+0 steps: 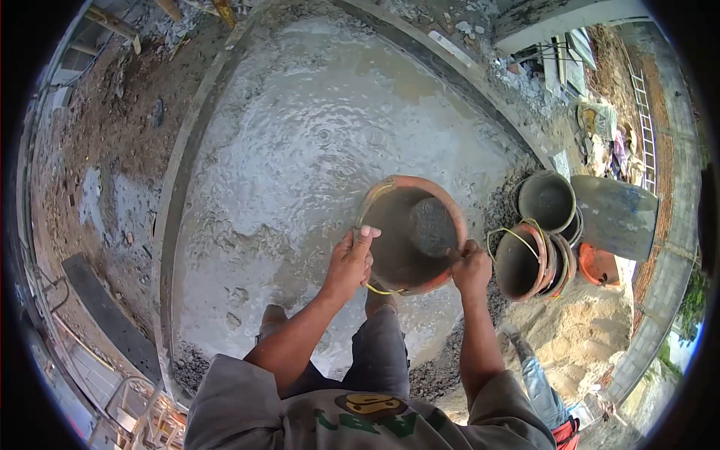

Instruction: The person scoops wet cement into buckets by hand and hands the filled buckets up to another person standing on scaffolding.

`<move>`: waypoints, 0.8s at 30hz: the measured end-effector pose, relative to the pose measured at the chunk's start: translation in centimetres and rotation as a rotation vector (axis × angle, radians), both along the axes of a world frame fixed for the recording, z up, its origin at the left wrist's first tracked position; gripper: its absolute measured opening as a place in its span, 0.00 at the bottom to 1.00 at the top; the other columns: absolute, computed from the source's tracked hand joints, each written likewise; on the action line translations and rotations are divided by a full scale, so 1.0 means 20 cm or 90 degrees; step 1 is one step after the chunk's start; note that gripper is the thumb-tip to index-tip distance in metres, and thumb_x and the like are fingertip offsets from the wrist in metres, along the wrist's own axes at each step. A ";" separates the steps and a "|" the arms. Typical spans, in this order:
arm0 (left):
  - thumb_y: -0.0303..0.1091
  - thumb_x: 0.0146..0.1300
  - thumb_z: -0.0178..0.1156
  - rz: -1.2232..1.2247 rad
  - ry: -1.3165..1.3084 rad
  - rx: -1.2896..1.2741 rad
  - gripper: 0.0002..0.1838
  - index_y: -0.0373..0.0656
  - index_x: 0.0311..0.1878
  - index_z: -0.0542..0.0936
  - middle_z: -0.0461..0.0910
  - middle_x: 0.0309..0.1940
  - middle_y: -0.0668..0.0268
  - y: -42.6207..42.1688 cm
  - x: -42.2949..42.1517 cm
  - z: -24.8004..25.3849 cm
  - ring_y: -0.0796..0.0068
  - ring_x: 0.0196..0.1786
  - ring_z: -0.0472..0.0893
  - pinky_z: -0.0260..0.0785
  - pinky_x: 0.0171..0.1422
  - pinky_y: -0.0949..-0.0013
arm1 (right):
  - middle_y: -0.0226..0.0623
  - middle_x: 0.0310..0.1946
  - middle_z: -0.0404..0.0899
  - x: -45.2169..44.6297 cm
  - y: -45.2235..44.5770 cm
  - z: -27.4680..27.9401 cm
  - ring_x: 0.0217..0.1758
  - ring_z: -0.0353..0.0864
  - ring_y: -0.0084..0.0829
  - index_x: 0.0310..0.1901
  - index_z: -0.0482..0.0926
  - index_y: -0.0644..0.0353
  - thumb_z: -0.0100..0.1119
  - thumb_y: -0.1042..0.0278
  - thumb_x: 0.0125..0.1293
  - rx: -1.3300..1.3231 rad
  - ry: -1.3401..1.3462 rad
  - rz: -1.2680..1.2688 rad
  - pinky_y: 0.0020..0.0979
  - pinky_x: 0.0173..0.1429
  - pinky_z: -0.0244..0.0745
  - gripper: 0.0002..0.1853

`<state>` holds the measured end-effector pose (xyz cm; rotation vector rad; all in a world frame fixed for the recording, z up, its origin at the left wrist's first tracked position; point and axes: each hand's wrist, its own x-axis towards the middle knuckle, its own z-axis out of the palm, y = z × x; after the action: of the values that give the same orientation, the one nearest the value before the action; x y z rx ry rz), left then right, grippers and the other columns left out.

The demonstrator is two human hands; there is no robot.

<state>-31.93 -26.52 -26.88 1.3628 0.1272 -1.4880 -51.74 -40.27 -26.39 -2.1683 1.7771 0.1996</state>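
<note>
An orange-rimmed bucket [409, 181], caked grey inside, is held in front of me above wet grey mortar. My left hand [349, 262] is closed at the bucket's left rim, with its thumb over the edge. On the right side of the same rim, my right hand [471, 268] is wrapped tight in a fist. A thin yellow handle hangs along the bucket's left and near side. The inside looks coated with grey residue, with a wetter patch toward the right. Below and around my legs spreads the watery mortar pool [300, 142].
Concrete curbs [196, 150] border the pool. At right stand nested buckets [519, 262], another bucket [546, 201], a curved grey sheet [616, 214] and an orange tub [598, 264]. A sand pile [581, 330] lies nearer, beside another person's sleeve [541, 386].
</note>
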 end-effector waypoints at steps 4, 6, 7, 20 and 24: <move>0.60 0.55 0.59 -0.157 -0.129 0.062 0.30 0.40 0.44 0.70 0.67 0.15 0.72 -0.41 -0.45 -0.55 0.83 0.14 0.67 0.59 0.18 0.75 | 0.49 0.35 0.77 -0.16 -0.04 -0.36 0.38 0.80 0.49 0.38 0.71 0.61 0.60 0.68 0.51 0.059 0.053 -0.076 0.44 0.41 0.75 0.13; 0.61 0.52 0.61 -0.205 -0.214 0.142 0.33 0.39 0.45 0.71 0.71 0.16 0.69 -0.59 -0.68 -0.85 0.80 0.16 0.71 0.63 0.19 0.73 | 0.52 0.40 0.75 -0.34 -0.05 -0.76 0.42 0.79 0.49 0.45 0.70 0.63 0.58 0.73 0.49 0.089 -0.034 -0.038 0.45 0.44 0.75 0.19; 0.61 0.50 0.62 -0.222 -0.221 0.147 0.33 0.38 0.44 0.72 0.73 0.17 0.66 -0.69 -0.74 -0.85 0.77 0.17 0.73 0.65 0.21 0.71 | 0.50 0.39 0.76 -0.39 -0.09 -0.80 0.41 0.79 0.49 0.45 0.72 0.62 0.57 0.74 0.50 0.076 -0.061 0.002 0.44 0.43 0.75 0.18; 0.46 0.49 0.64 -0.344 -0.426 0.239 0.21 0.31 0.27 0.80 0.80 0.24 0.48 -1.04 -0.83 -0.97 0.54 0.32 0.82 0.71 0.37 0.59 | 0.48 0.30 0.76 -0.44 -0.51 -1.00 0.34 0.77 0.52 0.31 0.67 0.60 0.56 0.63 0.57 0.114 -0.223 0.050 0.48 0.38 0.71 0.11; 0.43 0.49 0.62 -0.360 -0.423 0.197 0.19 0.31 0.25 0.80 0.79 0.21 0.48 -0.96 -0.78 -1.01 0.57 0.29 0.82 0.71 0.35 0.59 | 0.51 0.25 0.74 -0.48 -0.52 -0.95 0.33 0.75 0.55 0.30 0.66 0.60 0.58 0.66 0.57 0.167 -0.237 -0.043 0.46 0.36 0.68 0.11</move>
<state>-47.46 -45.63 -47.01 2.2053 -0.5088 -1.4037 -61.26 -50.64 -45.40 -1.8188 1.5173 0.0079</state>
